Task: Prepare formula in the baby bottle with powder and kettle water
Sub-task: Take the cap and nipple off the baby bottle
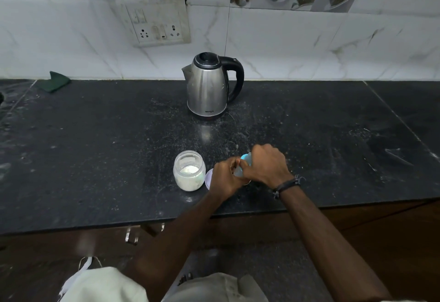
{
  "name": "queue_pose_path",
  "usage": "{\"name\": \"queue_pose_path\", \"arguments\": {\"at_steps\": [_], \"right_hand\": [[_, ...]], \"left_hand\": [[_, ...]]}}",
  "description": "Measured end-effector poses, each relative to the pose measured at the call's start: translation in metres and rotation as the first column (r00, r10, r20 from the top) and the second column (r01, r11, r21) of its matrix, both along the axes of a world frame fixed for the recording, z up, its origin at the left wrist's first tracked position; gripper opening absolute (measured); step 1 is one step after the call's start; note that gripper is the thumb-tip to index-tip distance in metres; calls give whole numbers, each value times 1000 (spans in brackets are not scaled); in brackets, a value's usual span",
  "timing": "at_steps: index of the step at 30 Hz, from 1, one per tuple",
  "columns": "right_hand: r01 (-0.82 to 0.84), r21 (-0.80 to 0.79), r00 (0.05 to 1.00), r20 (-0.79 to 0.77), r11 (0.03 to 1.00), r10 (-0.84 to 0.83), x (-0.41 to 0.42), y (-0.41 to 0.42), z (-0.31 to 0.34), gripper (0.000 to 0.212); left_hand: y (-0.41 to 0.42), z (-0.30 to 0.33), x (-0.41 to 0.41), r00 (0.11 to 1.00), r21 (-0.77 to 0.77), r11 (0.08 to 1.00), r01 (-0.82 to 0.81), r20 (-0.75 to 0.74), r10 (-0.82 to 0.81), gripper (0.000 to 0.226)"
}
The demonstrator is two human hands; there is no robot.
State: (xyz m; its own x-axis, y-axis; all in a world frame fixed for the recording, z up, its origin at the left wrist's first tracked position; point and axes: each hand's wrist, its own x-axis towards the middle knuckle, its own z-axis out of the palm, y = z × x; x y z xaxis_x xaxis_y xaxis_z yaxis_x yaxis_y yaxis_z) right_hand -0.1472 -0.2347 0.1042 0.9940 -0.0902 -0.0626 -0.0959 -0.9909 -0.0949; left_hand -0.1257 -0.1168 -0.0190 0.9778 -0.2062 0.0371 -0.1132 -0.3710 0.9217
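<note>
Near the front edge of the black counter [95, 171], both hands close round the baby bottle [245, 159], which shows only as a sliver of blue between them. The left hand [226, 178] grips the body low to steady it, while the right hand [269, 166] curls over the top, probably to twist the cap. Just left, touching nothing, the open powder jar [189, 171] stands within reach, its lid [208, 178] beside it. The steel kettle [209, 85] waits well behind, handle turned right, likely for a right-handed pour.
</note>
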Motion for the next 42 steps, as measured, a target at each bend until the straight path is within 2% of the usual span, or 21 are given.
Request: {"name": "queue_pose_path", "arguments": {"at_steps": [3, 6, 13, 20, 22, 24, 29, 32, 37, 42], "right_hand": [[42, 4, 998, 39, 999, -42, 0, 9, -2, 48], [40, 41, 999, 5, 998, -40, 4, 8, -1, 44], [-119, 13, 992, -48, 993, 119, 12, -1, 2, 34], [-284, -32, 956, -86, 958, 280, 15, -12, -1, 45], [-255, -12, 965, -63, 967, 254, 13, -17, -1, 47], [-146, 49, 989, -25, 988, 147, 10, -16, -4, 50], [92, 133, 993, 58, 987, -100, 6, 5, -15, 52], [121, 156, 991, 40, 980, -128, 10, 6, -16, 46], [-10, 169, 1000, 11, 986, 9, 15, -7, -15, 48], [-284, 60, 958, -36, 957, 286, 22, -19, -12, 44]], "left_hand": [[1, 1, 1, 1000, -1, 1000, 14, 14, -14, 34], [1, 2, 1, 1000, -28, 999, 26, 16, -26, 38], [0, 2, 2, 999, -28, 1000, 14, 38, -13, 48], [3, 4, 4, 999, 19, 999, 42, 30, -42, 50], [4, 1, 5, 999, 23, 999, 48, 11, -49, 52], [2, -1, 5, 1000, 32, 999, 26, 2, -27, 53], [0, 1, 4, 1000, 33, 999, -9, 10, 9, 35], [0, -1, 6, 1000, 40, 999, -21, 12, 21, 41], [1, 6, 5, 999, 56, 998, -17, 31, 15, 35], [4, 3, 7, 1000, 73, 997, 19, 5, -19, 40]]}}
